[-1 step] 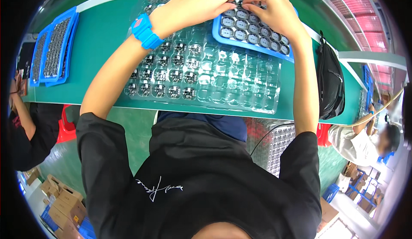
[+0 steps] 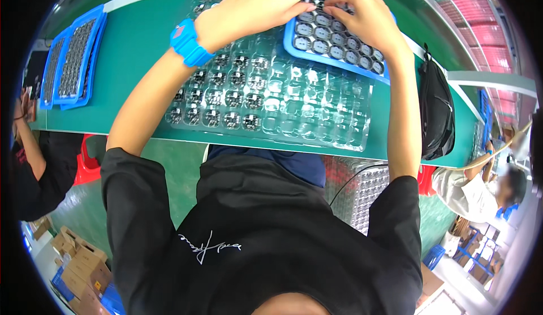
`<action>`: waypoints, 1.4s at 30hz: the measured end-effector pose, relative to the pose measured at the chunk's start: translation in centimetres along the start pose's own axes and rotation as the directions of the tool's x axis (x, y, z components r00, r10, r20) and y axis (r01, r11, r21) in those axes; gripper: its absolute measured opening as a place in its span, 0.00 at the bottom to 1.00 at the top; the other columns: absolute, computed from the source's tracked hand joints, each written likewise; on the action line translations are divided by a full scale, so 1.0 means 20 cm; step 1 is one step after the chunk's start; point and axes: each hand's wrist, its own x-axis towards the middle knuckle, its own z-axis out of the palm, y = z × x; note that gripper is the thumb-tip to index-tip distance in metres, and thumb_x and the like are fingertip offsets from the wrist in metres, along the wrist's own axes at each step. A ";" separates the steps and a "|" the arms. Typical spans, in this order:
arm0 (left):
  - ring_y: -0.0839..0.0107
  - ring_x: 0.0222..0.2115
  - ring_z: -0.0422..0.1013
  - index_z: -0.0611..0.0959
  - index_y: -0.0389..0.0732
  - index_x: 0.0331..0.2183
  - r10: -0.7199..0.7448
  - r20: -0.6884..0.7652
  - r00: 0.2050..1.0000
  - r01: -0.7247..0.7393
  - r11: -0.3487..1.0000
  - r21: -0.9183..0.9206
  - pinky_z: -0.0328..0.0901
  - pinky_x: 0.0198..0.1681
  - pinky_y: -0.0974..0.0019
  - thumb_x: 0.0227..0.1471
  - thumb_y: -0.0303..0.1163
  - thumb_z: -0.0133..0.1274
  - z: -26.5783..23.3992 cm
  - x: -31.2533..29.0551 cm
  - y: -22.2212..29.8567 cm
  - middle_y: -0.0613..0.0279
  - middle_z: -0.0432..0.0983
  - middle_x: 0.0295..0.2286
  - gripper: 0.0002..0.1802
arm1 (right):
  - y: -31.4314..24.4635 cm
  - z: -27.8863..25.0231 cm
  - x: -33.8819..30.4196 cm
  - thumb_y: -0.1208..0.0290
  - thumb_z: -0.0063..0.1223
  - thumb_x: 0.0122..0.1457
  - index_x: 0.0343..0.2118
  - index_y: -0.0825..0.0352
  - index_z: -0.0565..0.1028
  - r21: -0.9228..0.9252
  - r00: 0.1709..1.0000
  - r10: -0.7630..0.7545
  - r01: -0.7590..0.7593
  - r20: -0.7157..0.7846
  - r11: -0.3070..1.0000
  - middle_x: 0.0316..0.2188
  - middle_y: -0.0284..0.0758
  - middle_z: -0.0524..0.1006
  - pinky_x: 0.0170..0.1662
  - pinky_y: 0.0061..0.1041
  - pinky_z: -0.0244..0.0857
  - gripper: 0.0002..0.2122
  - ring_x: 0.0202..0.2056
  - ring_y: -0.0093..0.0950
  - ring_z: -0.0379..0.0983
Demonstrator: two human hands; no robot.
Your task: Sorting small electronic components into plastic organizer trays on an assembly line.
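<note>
Over the far part of a blue tray, both my hands work close together with bent fingers. My left hand, a blue watch on its wrist, pinches thumb and finger at the tray's upper left. My right hand pinches just beside it. Whatever lies between the fingertips is too small to make out. Rows of round, dark-rimmed grey parts fill the blue tray. Nearer me lies a clear plastic tray; small black-and-silver electronic modules sit in its left pockets, while its right pockets hold none.
Blue trays of small parts stand at the left of the green table. A black bag lies beyond my right forearm. Stacked clear trays stand below the table edge. Two other people sit at far left and far right.
</note>
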 end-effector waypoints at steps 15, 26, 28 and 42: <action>0.55 0.31 0.73 0.80 0.39 0.39 -0.326 0.340 0.882 0.315 0.945 0.087 0.67 0.34 0.56 0.54 0.28 0.63 -0.23 -0.51 0.20 0.57 0.71 0.33 0.11 | -0.45 0.34 -0.20 0.67 0.62 0.58 0.36 0.65 0.83 0.044 0.972 0.060 -0.072 0.229 0.996 0.22 0.45 0.80 0.35 0.43 0.74 0.08 0.28 0.46 0.80; 0.52 0.33 0.73 0.82 0.35 0.34 -0.465 0.313 0.828 0.534 0.824 -0.190 0.68 0.39 0.53 0.58 0.31 0.59 -0.24 -0.06 0.24 0.53 0.72 0.31 0.08 | -0.08 0.01 -0.17 0.72 0.63 0.61 0.36 0.67 0.85 0.101 0.992 0.002 0.011 -0.127 0.995 0.28 0.36 0.80 0.30 0.22 0.66 0.05 0.26 0.25 0.75; 0.51 0.32 0.74 0.83 0.35 0.35 -0.385 0.290 0.876 0.445 0.877 -0.181 0.68 0.39 0.53 0.58 0.31 0.59 -0.15 -0.06 0.17 0.52 0.74 0.30 0.08 | -0.09 -0.02 -0.15 0.72 0.64 0.58 0.35 0.67 0.85 0.141 0.990 0.114 -0.101 -0.088 0.985 0.29 0.39 0.79 0.34 0.29 0.68 0.06 0.30 0.33 0.76; 0.48 0.36 0.77 0.85 0.34 0.35 -0.167 0.251 0.954 0.201 0.973 -0.117 0.71 0.41 0.53 0.56 0.28 0.58 -0.02 0.03 0.10 0.49 0.80 0.34 0.07 | 0.01 0.02 -0.16 0.71 0.62 0.57 0.33 0.68 0.85 0.094 0.993 0.077 -0.068 -0.086 0.993 0.31 0.43 0.81 0.41 0.40 0.71 0.07 0.35 0.44 0.78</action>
